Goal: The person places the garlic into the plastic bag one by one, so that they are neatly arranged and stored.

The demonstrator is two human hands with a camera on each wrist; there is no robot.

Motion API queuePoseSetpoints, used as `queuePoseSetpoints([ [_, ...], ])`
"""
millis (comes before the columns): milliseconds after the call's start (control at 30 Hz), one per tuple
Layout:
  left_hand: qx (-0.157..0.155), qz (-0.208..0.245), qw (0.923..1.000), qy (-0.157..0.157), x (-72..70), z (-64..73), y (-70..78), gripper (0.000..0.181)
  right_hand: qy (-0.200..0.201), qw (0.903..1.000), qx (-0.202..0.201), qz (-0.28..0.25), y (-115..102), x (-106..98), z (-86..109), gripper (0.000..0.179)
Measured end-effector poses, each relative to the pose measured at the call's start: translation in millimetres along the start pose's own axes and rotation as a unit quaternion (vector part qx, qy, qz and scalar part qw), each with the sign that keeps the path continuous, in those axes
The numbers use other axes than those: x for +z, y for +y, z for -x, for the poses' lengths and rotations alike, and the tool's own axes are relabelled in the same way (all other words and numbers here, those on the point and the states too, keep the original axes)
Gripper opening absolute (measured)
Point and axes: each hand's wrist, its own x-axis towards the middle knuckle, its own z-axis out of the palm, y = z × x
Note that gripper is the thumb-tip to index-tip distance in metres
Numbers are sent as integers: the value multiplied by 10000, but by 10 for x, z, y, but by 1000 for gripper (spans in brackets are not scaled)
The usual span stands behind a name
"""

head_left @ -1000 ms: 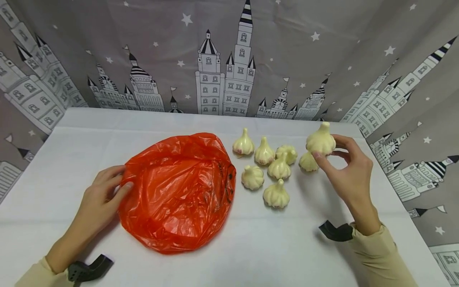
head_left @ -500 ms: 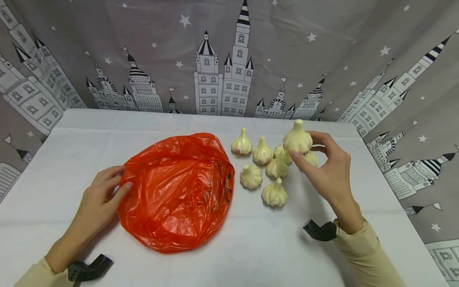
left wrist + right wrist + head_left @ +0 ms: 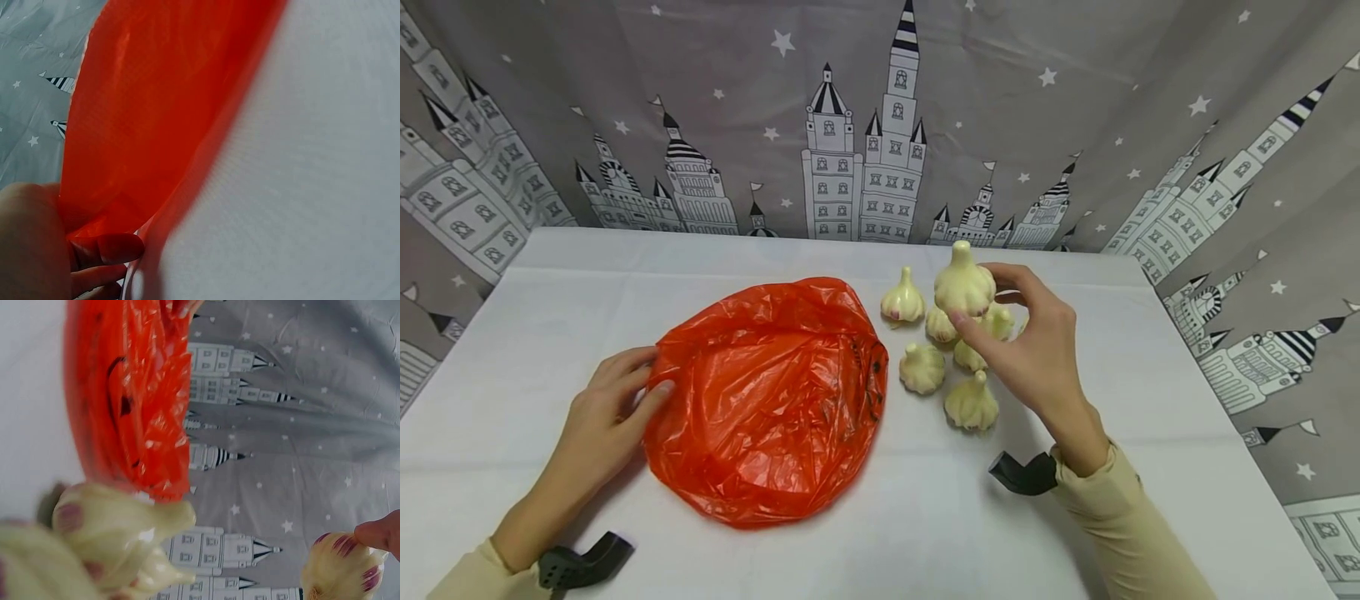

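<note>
My left hand (image 3: 608, 417) pinches the left rim of a red plastic bag (image 3: 767, 417), which stands with its wide mouth facing up. In the left wrist view, fingers (image 3: 119, 249) show through the thin red film. Raised over the table, my right hand (image 3: 1033, 333) holds a garlic bulb (image 3: 964, 287) between thumb and fingers, stem upward. Purple streaks mark this bulb's base in the right wrist view. Below and beside that hand lie several more garlic bulbs, among them one at the back (image 3: 903, 300) and one at the front (image 3: 972, 405); the hand partly covers some.
A white cloth covers the table (image 3: 880, 533). Behind it hangs a grey curtain (image 3: 1000, 100) printed with castles and stars. A black wrist mount (image 3: 587, 562) is on the left wrist, and another wrist mount (image 3: 1024, 473) is on the right.
My right hand has moved left with the garlic bulb, from the right end of the group to above its middle. The left hand and the bag have stayed in place.
</note>
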Motion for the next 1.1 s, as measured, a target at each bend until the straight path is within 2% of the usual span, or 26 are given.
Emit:
queuePoseSetpoints([
  [300, 109, -70, 9999, 54, -4, 5, -6, 29, -31, 9992, -319, -235, -205, 277, -52, 48],
  [500, 213, -40, 9998, 55, 1, -2, -38, 28, 84, 9979, -423, -479, -348, 415, -165, 47],
  [800, 91, -71, 9999, -19, 28, -11, -34, 28, 179, 9941, -555, -920, -574, 636, -331, 44],
  [933, 110, -85, 9999, -3, 16, -8, -33, 28, 188, 9932, -546, -1011, -666, 738, -381, 46],
  [1100, 144, -41, 9999, 30, -5, -1, -28, 27, 155, 9926, -339, -1153, -776, 840, -430, 46],
])
